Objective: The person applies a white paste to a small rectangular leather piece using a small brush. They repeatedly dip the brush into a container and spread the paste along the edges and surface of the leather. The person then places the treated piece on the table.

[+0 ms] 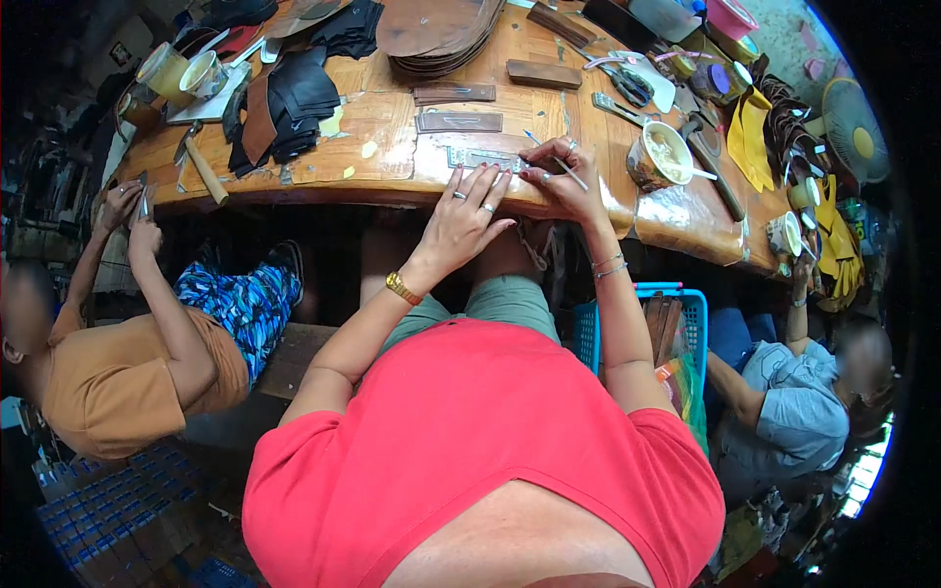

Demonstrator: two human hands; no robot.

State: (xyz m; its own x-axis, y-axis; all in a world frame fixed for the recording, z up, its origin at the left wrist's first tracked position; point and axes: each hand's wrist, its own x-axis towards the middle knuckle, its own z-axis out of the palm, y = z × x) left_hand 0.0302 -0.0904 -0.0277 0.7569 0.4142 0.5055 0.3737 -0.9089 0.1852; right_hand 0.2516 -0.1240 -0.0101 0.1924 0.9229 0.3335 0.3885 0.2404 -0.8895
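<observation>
A small leather piece with a pale, perforated template (485, 159) on it lies at the table's near edge. My left hand (461, 218) rests its outstretched fingertips along the template's near side, thumb apart. Between the bent fingers of my right hand (571, 181) sits a slim pen-like tool (576, 174); its exact kind is hard to make out. Those fingertips are by the template's right end. Just beyond lie two brown leather pieces, one (460, 122) nearer and another (454, 94) behind it.
Leather rounds (436, 37), a wooden block (544, 74), black leather pieces (299, 103) and a hammer (204, 169) are on the table (377, 157). A tub with a spoon (660, 157) stands right. A blue basket (694, 328) is beside me. People sit on both sides.
</observation>
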